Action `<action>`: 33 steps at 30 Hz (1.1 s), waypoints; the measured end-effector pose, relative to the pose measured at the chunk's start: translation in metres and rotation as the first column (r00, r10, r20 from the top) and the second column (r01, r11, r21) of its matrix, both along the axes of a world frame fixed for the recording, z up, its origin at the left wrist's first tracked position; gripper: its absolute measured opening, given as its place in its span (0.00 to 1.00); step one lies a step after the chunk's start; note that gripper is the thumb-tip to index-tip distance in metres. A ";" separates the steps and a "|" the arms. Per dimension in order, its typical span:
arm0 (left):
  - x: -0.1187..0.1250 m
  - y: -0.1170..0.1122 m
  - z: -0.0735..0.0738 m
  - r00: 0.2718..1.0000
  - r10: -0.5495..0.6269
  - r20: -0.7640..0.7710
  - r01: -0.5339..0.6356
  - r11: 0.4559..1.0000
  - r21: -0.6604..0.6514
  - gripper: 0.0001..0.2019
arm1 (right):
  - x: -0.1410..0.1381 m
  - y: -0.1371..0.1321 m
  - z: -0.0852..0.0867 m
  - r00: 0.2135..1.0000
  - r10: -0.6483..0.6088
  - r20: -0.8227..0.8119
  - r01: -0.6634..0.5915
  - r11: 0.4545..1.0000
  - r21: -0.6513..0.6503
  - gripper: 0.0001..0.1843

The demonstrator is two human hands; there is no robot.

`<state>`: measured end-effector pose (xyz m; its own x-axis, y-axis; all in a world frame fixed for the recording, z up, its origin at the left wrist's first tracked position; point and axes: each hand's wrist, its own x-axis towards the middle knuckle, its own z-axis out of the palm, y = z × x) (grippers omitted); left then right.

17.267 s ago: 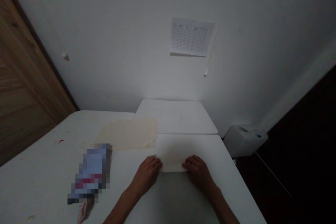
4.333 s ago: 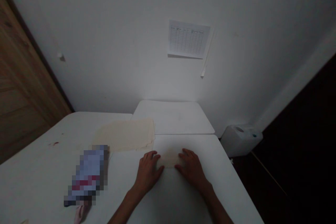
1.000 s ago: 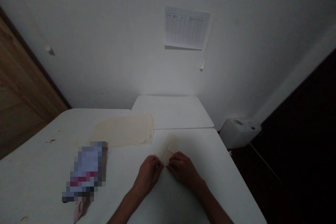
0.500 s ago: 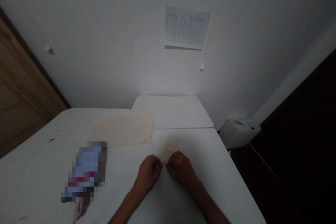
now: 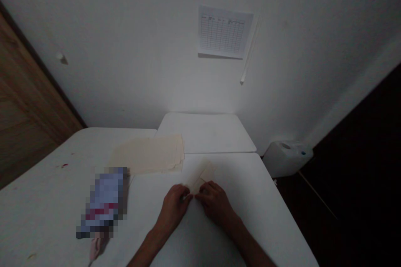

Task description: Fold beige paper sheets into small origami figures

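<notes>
A small folded cream paper [image 5: 200, 174] lies on the white table [image 5: 219, 225], turned at an angle, its far end pointing up and to the right. My left hand [image 5: 174, 207] has its fingers curled and pinches the paper's near left corner. Close beside it, my right hand [image 5: 215, 201] pinches the near right edge of the same paper. The two hands almost touch each other. The paper's near end is hidden under my fingers.
A stack of cream sheets [image 5: 148, 154] lies to the far left of my hands. A blurred-out object [image 5: 105, 201] rests at the left. A second white tabletop [image 5: 205, 131] adjoins the wall. A printed chart [image 5: 224, 32] hangs above; a white container [image 5: 286, 156] stands on the dark floor.
The paper went from a wide flat sheet to a narrow folded strip turned diagonally. Over the last second my hands stay pinched on its near end, barely shifting.
</notes>
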<state>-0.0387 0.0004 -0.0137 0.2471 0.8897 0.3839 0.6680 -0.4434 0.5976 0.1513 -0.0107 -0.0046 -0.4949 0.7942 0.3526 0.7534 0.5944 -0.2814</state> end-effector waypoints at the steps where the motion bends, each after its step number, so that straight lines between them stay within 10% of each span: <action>1: -0.001 -0.001 0.002 1.000 -0.016 -0.019 0.016 1.000 0.007 0.04 | 0.000 0.000 0.000 1.000 -0.002 0.001 0.002 1.000 -0.002 0.09; 10: -0.007 -0.027 -0.001 0.919 -0.107 -0.380 0.192 0.963 0.192 0.17 | 0.000 -0.007 0.004 1.000 -0.020 -0.020 0.019 0.999 -0.031 0.13; 24: -0.009 -0.042 -0.009 0.875 0.085 -0.477 -0.027 0.991 0.129 0.18 | 0.002 -0.007 0.001 1.000 -0.001 -0.003 0.001 1.000 -0.018 0.12; 33: -0.014 -0.045 -0.014 0.852 0.063 -0.519 0.028 0.986 0.166 0.19 | 0.001 -0.007 -0.001 0.999 -0.002 -0.034 0.002 1.000 -0.010 0.12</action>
<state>-0.0525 -0.0445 -0.0279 0.4364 0.8324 0.3415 0.8689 -0.4884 0.0801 0.1526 -0.0181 -0.0056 -0.4811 0.7988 0.3613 0.7446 0.5898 -0.3125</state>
